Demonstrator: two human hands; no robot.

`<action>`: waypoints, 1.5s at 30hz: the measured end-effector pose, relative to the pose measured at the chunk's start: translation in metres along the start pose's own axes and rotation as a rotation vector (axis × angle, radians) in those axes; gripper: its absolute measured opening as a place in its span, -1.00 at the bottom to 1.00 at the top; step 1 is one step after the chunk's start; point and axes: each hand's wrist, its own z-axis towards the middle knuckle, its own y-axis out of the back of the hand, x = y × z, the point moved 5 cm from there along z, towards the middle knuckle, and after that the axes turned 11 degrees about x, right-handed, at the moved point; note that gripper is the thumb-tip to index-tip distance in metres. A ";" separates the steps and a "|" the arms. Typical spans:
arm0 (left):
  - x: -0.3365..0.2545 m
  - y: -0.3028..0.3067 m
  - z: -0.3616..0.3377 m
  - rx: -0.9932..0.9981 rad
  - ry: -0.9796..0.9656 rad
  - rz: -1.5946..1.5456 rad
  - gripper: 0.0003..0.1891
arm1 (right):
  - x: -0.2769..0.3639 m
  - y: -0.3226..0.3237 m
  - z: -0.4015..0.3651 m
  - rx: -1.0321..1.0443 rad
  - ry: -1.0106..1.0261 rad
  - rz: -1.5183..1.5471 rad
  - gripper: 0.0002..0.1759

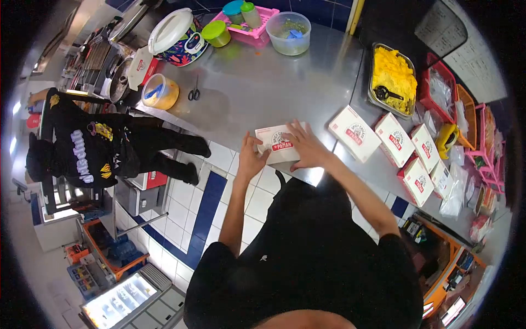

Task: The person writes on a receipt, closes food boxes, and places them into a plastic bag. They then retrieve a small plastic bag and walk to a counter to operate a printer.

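Observation:
A small white takeaway box (268, 134) with red and black print sits at the front edge of the steel counter. My left hand (253, 157) grips its left side, thumb and fingers bent around the near corner. My right hand (308, 147) lies over its right end, fingers across the top and thumb at the near side. Part of the print is hidden under my right fingers. To the right of my hands rests another printed takeaway box (355, 133), with several more boxes (394, 140) behind it.
A metal tray of yellow food (392, 71) with a black scoop stands at the back right. Scissors (194, 94), a tub with a blue utensil (160, 92), a clear bucket (289, 34) and a white-lidded cooker (178, 38) occupy the counter. At left stands a person in black (82, 140).

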 end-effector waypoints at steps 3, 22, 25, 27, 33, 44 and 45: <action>-0.019 -0.006 0.007 0.386 0.147 0.119 -0.46 | 0.001 -0.014 0.023 0.097 0.014 -0.310 0.15; -0.042 -0.036 0.010 0.555 -0.291 0.775 -0.37 | -0.012 -0.007 -0.030 0.043 -0.011 -0.222 0.15; -0.039 -0.041 0.027 0.712 -0.363 0.768 -0.42 | -0.013 -0.010 -0.031 0.104 -0.017 -0.139 0.09; -0.031 -0.048 0.033 0.776 -0.385 0.767 -0.44 | -0.019 -0.017 -0.024 0.021 0.032 -0.103 0.03; -0.034 -0.045 0.024 0.706 -0.477 0.731 -0.47 | -0.025 -0.030 -0.030 -0.054 -0.014 -0.081 -0.02; -0.020 -0.119 -0.012 -0.395 -0.035 0.007 -0.57 | -0.024 -0.041 -0.066 -0.297 -0.133 -0.014 -0.22; -0.017 -0.120 -0.009 -0.443 -0.081 0.028 -0.57 | -0.024 -0.040 -0.066 -0.330 -0.133 -0.021 -0.22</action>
